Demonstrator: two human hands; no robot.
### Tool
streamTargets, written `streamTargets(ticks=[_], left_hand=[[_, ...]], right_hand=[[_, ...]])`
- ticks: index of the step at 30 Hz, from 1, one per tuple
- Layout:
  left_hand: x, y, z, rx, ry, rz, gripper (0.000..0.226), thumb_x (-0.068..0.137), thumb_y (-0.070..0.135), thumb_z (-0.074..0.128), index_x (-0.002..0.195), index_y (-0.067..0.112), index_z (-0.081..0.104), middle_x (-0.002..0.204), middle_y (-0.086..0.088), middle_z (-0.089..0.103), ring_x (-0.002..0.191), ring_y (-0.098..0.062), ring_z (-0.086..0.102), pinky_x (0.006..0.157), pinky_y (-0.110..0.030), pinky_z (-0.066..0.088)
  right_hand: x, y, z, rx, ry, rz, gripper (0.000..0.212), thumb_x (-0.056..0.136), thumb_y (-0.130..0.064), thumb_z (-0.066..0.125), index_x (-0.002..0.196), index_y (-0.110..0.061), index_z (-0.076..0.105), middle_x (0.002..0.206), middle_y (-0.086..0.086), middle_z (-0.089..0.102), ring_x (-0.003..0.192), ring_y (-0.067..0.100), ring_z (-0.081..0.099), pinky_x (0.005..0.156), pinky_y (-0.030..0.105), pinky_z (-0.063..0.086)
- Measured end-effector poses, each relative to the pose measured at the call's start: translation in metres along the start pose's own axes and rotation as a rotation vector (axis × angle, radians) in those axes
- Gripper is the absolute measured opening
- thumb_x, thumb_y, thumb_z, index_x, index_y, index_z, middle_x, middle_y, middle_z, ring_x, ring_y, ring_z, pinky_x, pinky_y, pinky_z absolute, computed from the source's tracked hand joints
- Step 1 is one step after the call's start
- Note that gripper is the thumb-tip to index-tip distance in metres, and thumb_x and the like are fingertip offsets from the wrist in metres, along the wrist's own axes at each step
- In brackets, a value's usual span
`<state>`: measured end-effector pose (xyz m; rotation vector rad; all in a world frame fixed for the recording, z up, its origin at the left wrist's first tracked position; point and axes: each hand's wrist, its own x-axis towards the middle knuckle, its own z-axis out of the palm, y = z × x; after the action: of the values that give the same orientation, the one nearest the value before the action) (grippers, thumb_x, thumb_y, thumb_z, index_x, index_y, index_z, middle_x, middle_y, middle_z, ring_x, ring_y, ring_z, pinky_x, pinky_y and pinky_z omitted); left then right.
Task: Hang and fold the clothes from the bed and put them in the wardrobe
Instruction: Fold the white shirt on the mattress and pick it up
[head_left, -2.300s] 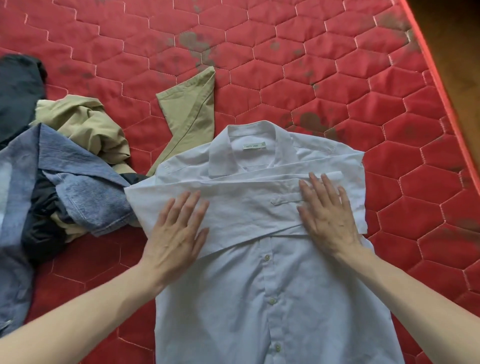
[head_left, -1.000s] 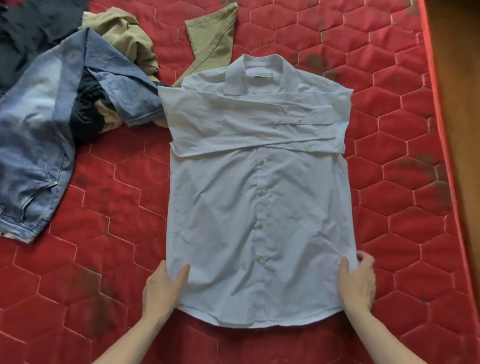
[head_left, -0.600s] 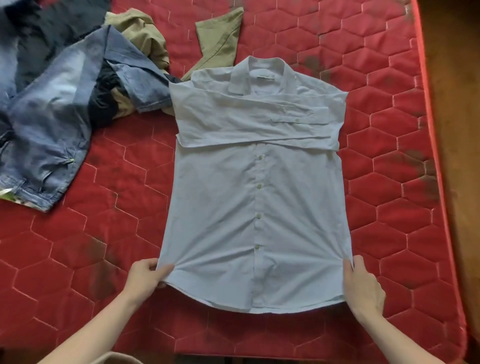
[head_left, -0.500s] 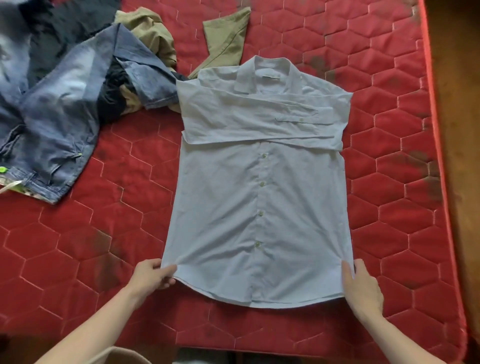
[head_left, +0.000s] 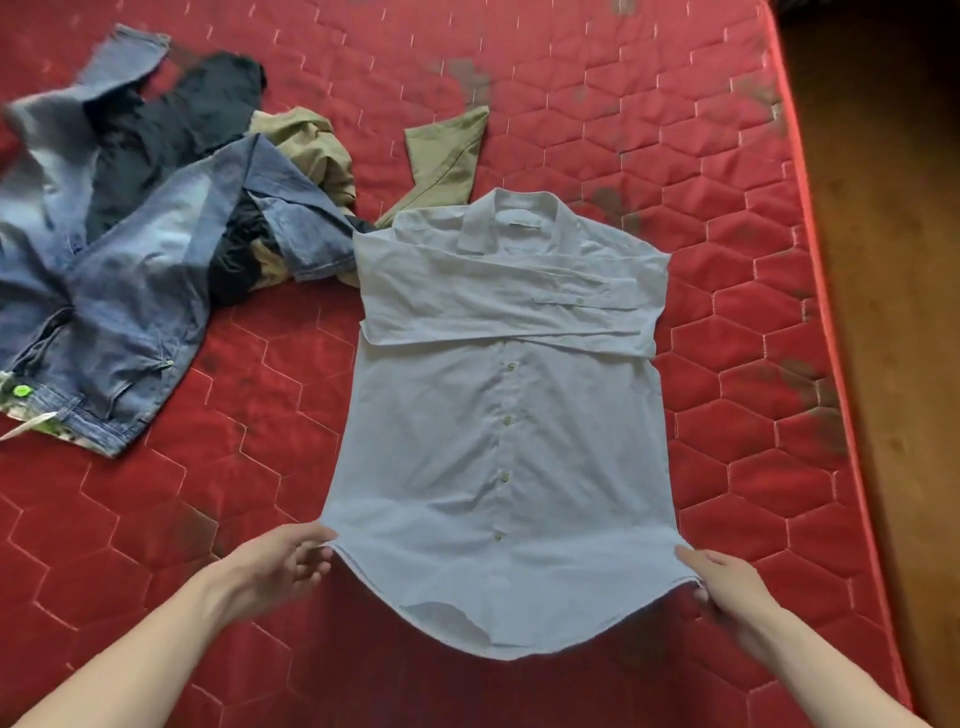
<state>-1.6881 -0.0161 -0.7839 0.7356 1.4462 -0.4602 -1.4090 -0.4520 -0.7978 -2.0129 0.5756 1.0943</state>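
Observation:
A pale blue button-up shirt (head_left: 498, 426) lies face up on the red quilted mattress (head_left: 623, 104), collar at the far end and both sleeves folded across its chest. My left hand (head_left: 283, 564) pinches the shirt's lower left corner. My right hand (head_left: 727, 584) pinches the lower right corner. The hem between them is raised off the mattress and hangs in a curve.
A heap of clothes lies at the left: blue jeans (head_left: 119, 291), a dark garment (head_left: 176, 130) and a khaki garment (head_left: 311, 150), whose khaki flap (head_left: 447, 156) reaches the shirt's collar. The mattress edge (head_left: 815, 260) runs down the right, with brown floor (head_left: 893, 312) beyond.
My hands left the folded sleeves, came down to the shirt's bottom corners and took hold of them. The hem has since lifted off the mattress.

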Motion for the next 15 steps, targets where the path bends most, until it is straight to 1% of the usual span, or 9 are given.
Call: streamTargets(ticks=[2,4,6,8,9,11,13,15], left_hand=[[-0.003,0.026,0.005,-0.074,-0.018,0.029,0.021,0.080,0.013,0.074,0.095,0.008,0.061,0.068,-0.002,0.061,0.060,-0.016,0.059,0.049,-0.023,0.052],[-0.003,0.052,0.010,-0.142,-0.037,0.083,0.020,0.077,0.013,0.075,0.091,0.007,0.062,0.067,-0.002,0.060,0.053,-0.014,0.061,0.046,-0.020,0.053],[0.001,0.080,0.017,-0.196,-0.036,0.140,0.017,0.073,0.012,0.074,0.086,0.004,0.065,0.065,-0.003,0.058,0.050,-0.013,0.061,0.045,-0.019,0.053],[0.010,0.109,0.026,-0.226,-0.029,0.172,0.014,0.078,0.010,0.073,0.086,0.003,0.064,0.064,-0.003,0.059,0.048,-0.011,0.062,0.045,-0.018,0.054],[0.017,0.122,0.030,-0.236,-0.028,0.177,0.010,0.084,0.010,0.071,0.085,0.004,0.063,0.063,-0.002,0.060,0.048,-0.011,0.062,0.046,-0.018,0.054],[0.034,0.147,0.036,-0.250,-0.010,0.182,0.017,0.091,0.011,0.068,0.077,0.008,0.059,0.061,-0.001,0.061,0.048,-0.010,0.063,0.047,-0.018,0.054],[0.052,0.171,0.045,-0.270,0.023,0.197,0.022,0.094,0.011,0.065,0.074,0.010,0.057,0.058,-0.001,0.061,0.048,-0.010,0.063,0.048,-0.017,0.054],[0.068,0.189,0.056,-0.291,0.048,0.215,0.022,0.094,0.013,0.063,0.073,0.011,0.057,0.056,0.001,0.060,0.048,-0.010,0.062,0.050,-0.018,0.054]], right_hand=[[0.005,-0.027,-0.006,0.106,-0.044,0.034,0.017,0.095,-0.017,0.071,0.080,-0.011,0.065,0.052,-0.004,0.040,0.040,0.007,0.031,0.043,0.020,0.020],[0.015,-0.054,-0.009,0.181,-0.064,0.055,0.014,0.093,-0.014,0.071,0.080,-0.014,0.067,0.053,-0.006,0.044,0.040,0.003,0.032,0.040,0.017,0.021],[0.030,-0.078,-0.010,0.256,-0.072,0.060,0.009,0.097,-0.009,0.066,0.089,-0.011,0.068,0.054,-0.007,0.046,0.037,0.000,0.034,0.037,0.014,0.021],[0.050,-0.103,-0.009,0.279,-0.099,0.029,0.009,0.099,-0.007,0.060,0.096,-0.010,0.068,0.054,-0.009,0.044,0.036,0.000,0.033,0.036,0.013,0.019],[0.060,-0.116,-0.007,0.282,-0.112,0.014,0.010,0.099,-0.008,0.060,0.095,-0.011,0.068,0.053,-0.011,0.043,0.036,0.000,0.032,0.036,0.014,0.019],[0.085,-0.138,-0.002,0.295,-0.119,0.008,0.016,0.099,-0.011,0.059,0.085,-0.016,0.063,0.052,-0.012,0.042,0.035,0.000,0.032,0.035,0.014,0.019],[0.110,-0.152,0.005,0.333,-0.124,0.028,0.021,0.101,-0.012,0.057,0.082,-0.019,0.060,0.052,-0.012,0.042,0.034,0.000,0.033,0.034,0.014,0.020],[0.134,-0.161,0.012,0.388,-0.094,0.051,0.016,0.101,-0.009,0.056,0.090,-0.017,0.065,0.056,-0.012,0.046,0.035,-0.001,0.038,0.032,0.013,0.022]])
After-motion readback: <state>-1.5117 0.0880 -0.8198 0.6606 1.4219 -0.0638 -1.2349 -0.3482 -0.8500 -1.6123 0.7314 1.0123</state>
